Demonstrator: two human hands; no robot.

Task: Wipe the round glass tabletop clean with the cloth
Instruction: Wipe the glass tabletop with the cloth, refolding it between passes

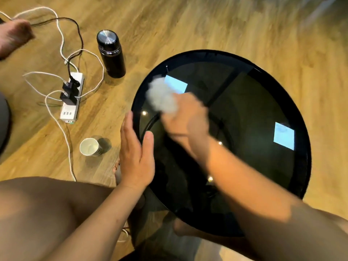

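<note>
The round dark glass tabletop [263, 102] with a black rim fills the right half of the view. My right hand [186, 117] is blurred with motion over its left part and grips a crumpled white cloth [162, 95] that sticks out beyond the fingers onto the glass. My left hand [135, 149] lies flat against the table's left rim, fingers together and extended, thumb resting on the glass, holding nothing.
On the wooden floor left of the table stand a black flask [111, 53], a paper cup [90, 147] and a white power strip [71, 97] with plugs and tangled cables. My bare knees are at the bottom. Another person's foot [13, 37] is at top left.
</note>
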